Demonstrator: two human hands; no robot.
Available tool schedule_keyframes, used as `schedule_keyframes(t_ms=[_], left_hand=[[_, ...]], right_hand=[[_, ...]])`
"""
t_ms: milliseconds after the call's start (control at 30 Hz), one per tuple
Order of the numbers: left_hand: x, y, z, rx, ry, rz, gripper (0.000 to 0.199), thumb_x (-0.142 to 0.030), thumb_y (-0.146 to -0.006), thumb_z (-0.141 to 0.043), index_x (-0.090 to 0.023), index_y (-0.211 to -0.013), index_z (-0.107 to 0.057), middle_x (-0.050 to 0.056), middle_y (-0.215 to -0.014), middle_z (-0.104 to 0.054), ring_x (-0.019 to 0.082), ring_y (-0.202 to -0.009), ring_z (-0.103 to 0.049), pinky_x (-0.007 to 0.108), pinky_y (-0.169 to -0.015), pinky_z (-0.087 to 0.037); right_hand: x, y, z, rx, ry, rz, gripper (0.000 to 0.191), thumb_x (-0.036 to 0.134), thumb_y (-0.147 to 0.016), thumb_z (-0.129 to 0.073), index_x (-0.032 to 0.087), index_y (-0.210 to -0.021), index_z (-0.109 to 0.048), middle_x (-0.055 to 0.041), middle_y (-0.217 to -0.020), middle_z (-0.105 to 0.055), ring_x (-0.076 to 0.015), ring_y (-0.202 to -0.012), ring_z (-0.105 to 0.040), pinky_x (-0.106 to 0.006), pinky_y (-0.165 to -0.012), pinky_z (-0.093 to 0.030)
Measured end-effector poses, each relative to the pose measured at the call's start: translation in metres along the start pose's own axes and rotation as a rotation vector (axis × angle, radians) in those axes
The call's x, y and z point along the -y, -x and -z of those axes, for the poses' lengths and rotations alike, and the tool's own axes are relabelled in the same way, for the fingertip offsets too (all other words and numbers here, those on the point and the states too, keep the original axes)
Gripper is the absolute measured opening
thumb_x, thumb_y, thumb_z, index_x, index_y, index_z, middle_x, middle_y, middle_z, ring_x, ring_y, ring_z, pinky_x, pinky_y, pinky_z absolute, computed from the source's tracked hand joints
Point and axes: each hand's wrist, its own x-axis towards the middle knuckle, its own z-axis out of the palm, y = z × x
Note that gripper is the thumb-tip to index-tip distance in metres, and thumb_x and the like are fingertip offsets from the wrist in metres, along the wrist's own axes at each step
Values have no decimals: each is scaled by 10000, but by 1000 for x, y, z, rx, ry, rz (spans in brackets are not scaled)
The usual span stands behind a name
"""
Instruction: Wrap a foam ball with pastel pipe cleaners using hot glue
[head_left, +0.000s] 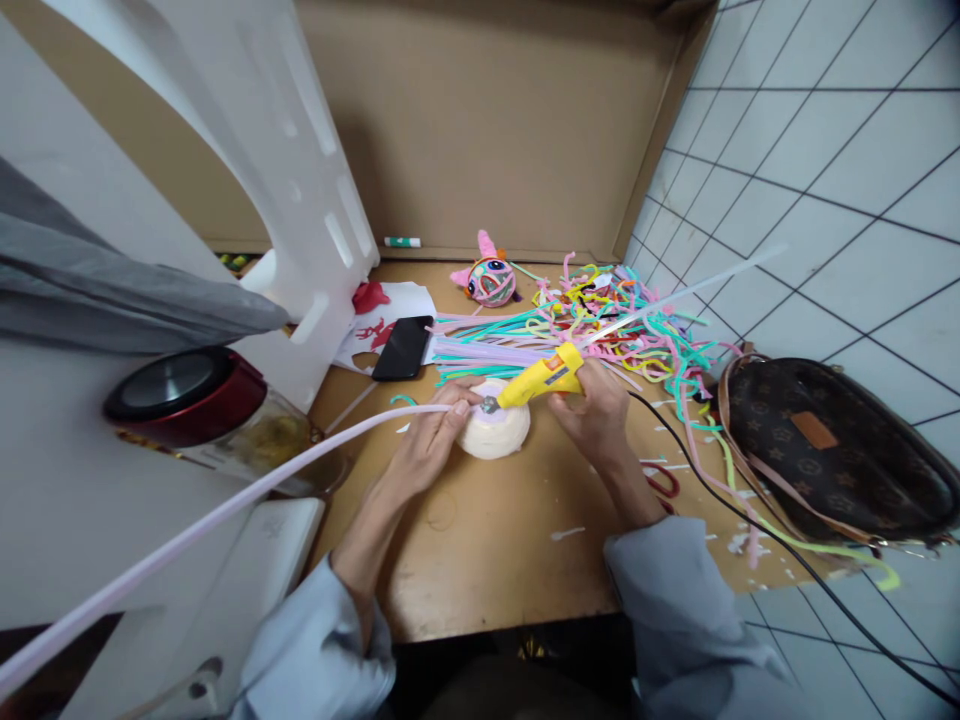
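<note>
A round cream-coloured ball [496, 438] with a lilac patch on top is above the table, in front of me. At its left side my left hand [439, 440] pinches the end of a long lilac pipe cleaner [300, 455], which trails off to the lower left. Wrapped round a yellow hot glue gun [541, 378] is my right hand [596, 405]. The gun's metal nozzle points left, over the lilac patch. A clear glue stick [660, 303] sticks out of the gun's back, and a black cord runs off to the lower right.
Behind lies a heap of coloured pipe cleaners [622, 320], beside a small pink-eared figure [491, 280]. A black phone [403, 348] rests on paper at left. A glass kettle [262, 420] stands left, a brown handbag [840, 450] right. Red scissors [664, 482] lie near my right wrist.
</note>
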Motion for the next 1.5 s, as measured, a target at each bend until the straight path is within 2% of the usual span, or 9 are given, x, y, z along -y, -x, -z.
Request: schedule_keyframes(t_ms=[567,767,967,1133,1233,1300,1367,1433,1500], left_hand=[[0,0,0,18,0,1,418,-474,-1001,-321,-210,-1077,-636,109,-1290,-631,264,-1295,-527,438,-1096,-400],[1,0,0,20,2,-4,376,-454,-1003,-334,-221,-1063,-623,105,-1297,-628,261,-1284,-536,432,-1093,-402],[-4,0,0,23,-3,12,376,-453,-1000,-349,-203,-1074,-620,109,-1249,-655,262,-1268,-544,424,-1073,-414],[1,-1,0,25,-20,-9,354,-449,-995,-361,-212,-1059,-616,109,-1316,-619,260,-1260,-554,409,-1067,-420],[2,-1,0,36,-33,-19,321,-442,-988,-383,-216,-1049,-602,105,-1351,-599,257,-1265,-555,406,-1068,-422],[0,-1,0,39,-52,-13,301,-439,-978,-400,-216,-1045,-591,104,-1352,-600,256,-1273,-554,408,-1073,-420],[-3,-1,1,39,-72,-9,269,-427,-958,-437,-218,-1047,-580,106,-1352,-602,259,-1275,-555,410,-1073,-423],[-5,-1,1,38,-101,-12,238,-401,-908,-516,-221,-1055,-568,104,-1359,-598,267,-1279,-552,418,-1076,-424],[-4,-1,0,35,-128,-29,277,-361,-836,-609,-220,-1069,-561,99,-1371,-589,274,-1283,-546,424,-1086,-422]], right_hand=[[3,2,-3,7,-13,-9,73,203,-751,-554,233,-795,-503,-20,-749,-535,-199,-687,-486,-307,-620,-367],[1,-1,-4,38,-111,-212,94,276,-709,-546,234,-766,-484,-2,-702,-537,-177,-633,-470,-299,-606,-382],[-28,1,-8,246,-195,-597,171,371,-661,-547,223,-734,-503,32,-653,-505,-152,-597,-436,-275,-573,-354],[-65,35,-5,320,46,-637,223,375,-633,-653,207,-732,-544,5,-651,-524,-184,-636,-481,-289,-593,-353],[-69,52,3,333,250,-587,294,360,-662,-704,163,-863,-619,-62,-786,-612,-231,-762,-551,-313,-658,-380],[-56,53,12,426,378,-561,366,385,-741,-697,125,-991,-641,-133,-940,-650,-265,-874,-574,-342,-718,-390],[-29,44,25,460,512,-531,430,418,-813,-667,86,-1085,-636,-197,-1053,-643,-316,-965,-567,-391,-774,-385],[11,31,38,393,525,-428,428,392,-868,-627,90,-1170,-607,-194,-1082,-640,-322,-995,-550,-417,-816,-370],[58,16,48,383,372,-212,349,360,-907,-589,144,-1180,-603,-139,-1030,-652,-286,-951,-547,-406,-813,-365]])
